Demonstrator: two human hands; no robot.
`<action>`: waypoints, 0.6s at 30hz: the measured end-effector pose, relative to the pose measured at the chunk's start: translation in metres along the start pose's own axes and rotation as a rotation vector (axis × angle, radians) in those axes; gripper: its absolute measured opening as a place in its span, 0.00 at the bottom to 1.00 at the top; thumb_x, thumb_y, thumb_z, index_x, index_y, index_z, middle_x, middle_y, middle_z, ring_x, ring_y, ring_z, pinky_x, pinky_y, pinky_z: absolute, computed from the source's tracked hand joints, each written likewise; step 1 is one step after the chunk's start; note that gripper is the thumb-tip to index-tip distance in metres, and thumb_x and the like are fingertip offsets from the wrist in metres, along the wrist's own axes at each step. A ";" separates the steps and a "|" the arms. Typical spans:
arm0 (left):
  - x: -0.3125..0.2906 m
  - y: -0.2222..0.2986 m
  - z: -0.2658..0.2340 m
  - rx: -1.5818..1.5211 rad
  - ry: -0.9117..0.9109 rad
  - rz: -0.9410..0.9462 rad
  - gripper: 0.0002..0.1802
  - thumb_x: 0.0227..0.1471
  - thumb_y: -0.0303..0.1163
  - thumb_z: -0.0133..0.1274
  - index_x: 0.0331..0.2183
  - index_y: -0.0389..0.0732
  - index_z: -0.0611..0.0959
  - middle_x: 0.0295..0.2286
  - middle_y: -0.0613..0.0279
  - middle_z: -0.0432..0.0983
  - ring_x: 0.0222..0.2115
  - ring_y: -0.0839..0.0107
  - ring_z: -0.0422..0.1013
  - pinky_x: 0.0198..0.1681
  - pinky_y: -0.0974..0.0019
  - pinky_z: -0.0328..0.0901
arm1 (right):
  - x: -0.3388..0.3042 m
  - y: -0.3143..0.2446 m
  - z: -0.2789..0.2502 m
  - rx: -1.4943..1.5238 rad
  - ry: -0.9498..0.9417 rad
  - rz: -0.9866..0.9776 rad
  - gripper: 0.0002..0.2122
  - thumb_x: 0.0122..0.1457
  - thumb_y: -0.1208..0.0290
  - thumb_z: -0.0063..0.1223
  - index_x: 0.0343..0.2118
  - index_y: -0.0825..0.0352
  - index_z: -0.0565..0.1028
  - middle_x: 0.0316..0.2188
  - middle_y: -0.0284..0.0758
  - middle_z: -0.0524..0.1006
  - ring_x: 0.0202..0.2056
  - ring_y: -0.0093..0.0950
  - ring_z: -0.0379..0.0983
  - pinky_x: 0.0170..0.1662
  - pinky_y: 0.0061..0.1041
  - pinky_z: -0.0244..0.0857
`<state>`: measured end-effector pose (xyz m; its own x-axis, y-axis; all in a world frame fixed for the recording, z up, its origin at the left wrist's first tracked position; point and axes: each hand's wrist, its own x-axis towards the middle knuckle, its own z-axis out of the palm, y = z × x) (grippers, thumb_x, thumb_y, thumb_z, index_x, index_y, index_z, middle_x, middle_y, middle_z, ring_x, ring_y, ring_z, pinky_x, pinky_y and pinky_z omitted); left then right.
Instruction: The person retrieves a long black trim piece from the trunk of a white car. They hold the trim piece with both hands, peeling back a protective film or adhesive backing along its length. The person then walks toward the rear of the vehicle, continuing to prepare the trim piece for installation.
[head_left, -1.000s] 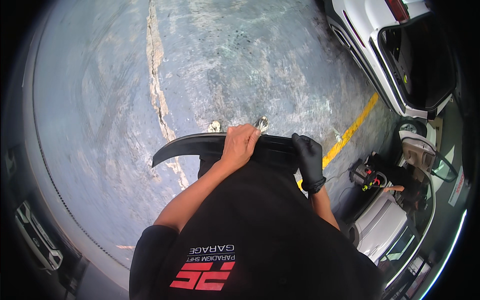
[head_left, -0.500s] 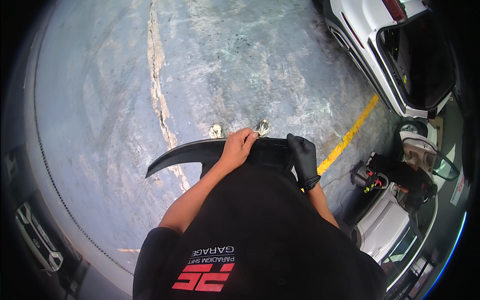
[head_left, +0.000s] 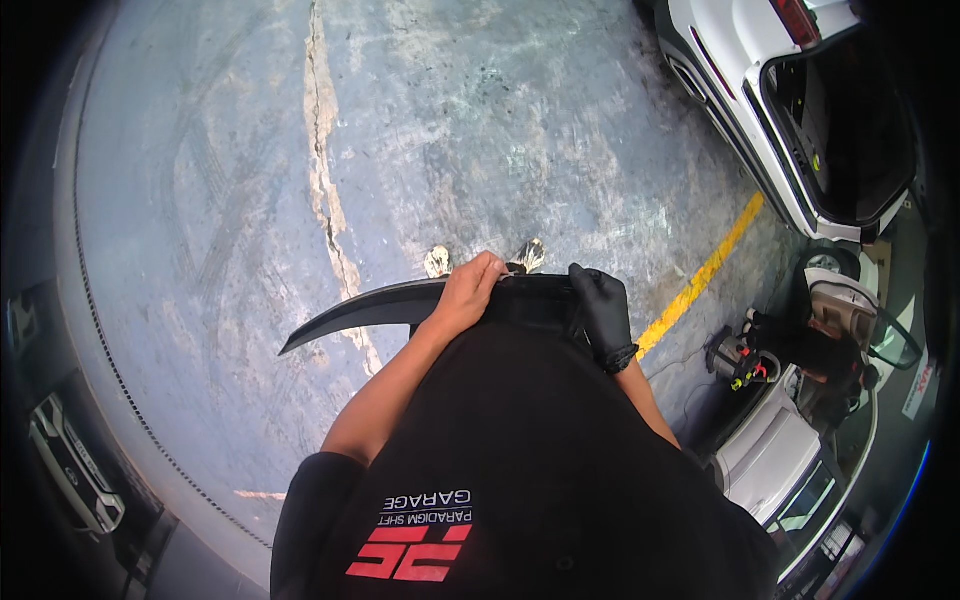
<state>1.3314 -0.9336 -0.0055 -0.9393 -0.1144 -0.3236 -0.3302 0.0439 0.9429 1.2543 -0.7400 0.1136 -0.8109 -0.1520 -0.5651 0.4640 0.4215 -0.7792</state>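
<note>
Across my waist lies a long, glossy black car panel [head_left: 352, 312], curved like a spoiler, its pointed end reaching out to the left. My bare left hand [head_left: 468, 292] is closed at the panel's far edge near the middle, thumb and fingertips pinched together. Whether something thin is between those fingertips is too small to tell. On the right, my right hand [head_left: 603, 308], in a black glove, grips the panel with its fingers bent over the far edge. My dark shirt and forearms hide part of the panel's near side.
My shoes [head_left: 438, 262] stand on the worn grey-blue floor just beyond the panel. A white car [head_left: 730, 110] is at the far right, rear glass facing up. Beside a silver car [head_left: 765, 450] a person [head_left: 815, 350] bends near a round machine [head_left: 738, 358]. Another vehicle's front [head_left: 75, 465] is at left.
My left hand has slid slightly left along the panel's edge, and the panel has shifted a little left with it. My right hand keeps its hold. The whole view has turned slightly.
</note>
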 end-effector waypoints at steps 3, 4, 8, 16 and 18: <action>-0.005 -0.012 -0.001 -0.049 -0.040 0.227 0.15 0.65 0.38 0.48 0.35 0.35 0.79 0.23 0.53 0.74 0.24 0.62 0.70 0.33 0.61 0.64 | -0.003 0.003 -0.001 -0.006 0.018 -0.007 0.15 0.67 0.61 0.53 0.30 0.70 0.80 0.19 0.25 0.74 0.20 0.14 0.66 0.25 0.21 0.59; -0.004 -0.015 0.001 -0.017 -0.030 0.174 0.15 0.65 0.38 0.48 0.35 0.35 0.79 0.23 0.53 0.74 0.24 0.62 0.70 0.33 0.61 0.64 | -0.002 0.004 0.000 -0.035 0.023 -0.041 0.15 0.67 0.62 0.53 0.30 0.70 0.80 0.19 0.25 0.74 0.20 0.14 0.66 0.25 0.21 0.59; 0.000 -0.004 0.003 0.064 0.024 0.012 0.15 0.64 0.39 0.49 0.36 0.36 0.80 0.21 0.54 0.73 0.23 0.64 0.69 0.31 0.62 0.64 | 0.001 0.004 -0.001 -0.015 0.002 -0.020 0.15 0.67 0.62 0.53 0.30 0.70 0.80 0.19 0.25 0.74 0.20 0.15 0.66 0.25 0.21 0.60; -0.006 -0.025 -0.006 0.068 0.009 0.003 0.16 0.64 0.40 0.49 0.35 0.36 0.81 0.20 0.55 0.71 0.22 0.65 0.68 0.30 0.62 0.63 | -0.002 0.009 -0.002 0.000 0.003 0.002 0.16 0.66 0.61 0.54 0.30 0.71 0.80 0.18 0.26 0.73 0.20 0.14 0.67 0.24 0.21 0.60; -0.004 -0.028 0.000 0.023 0.077 -0.014 0.16 0.64 0.40 0.49 0.35 0.36 0.81 0.20 0.56 0.72 0.22 0.65 0.68 0.30 0.62 0.63 | -0.004 0.003 -0.002 0.009 -0.015 0.039 0.16 0.66 0.61 0.54 0.30 0.71 0.80 0.17 0.26 0.73 0.20 0.14 0.67 0.24 0.21 0.60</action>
<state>1.3444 -0.9346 -0.0308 -0.9249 -0.1909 -0.3287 -0.3460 0.0645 0.9360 1.2578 -0.7370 0.1139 -0.7869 -0.1487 -0.5989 0.4985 0.4189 -0.7590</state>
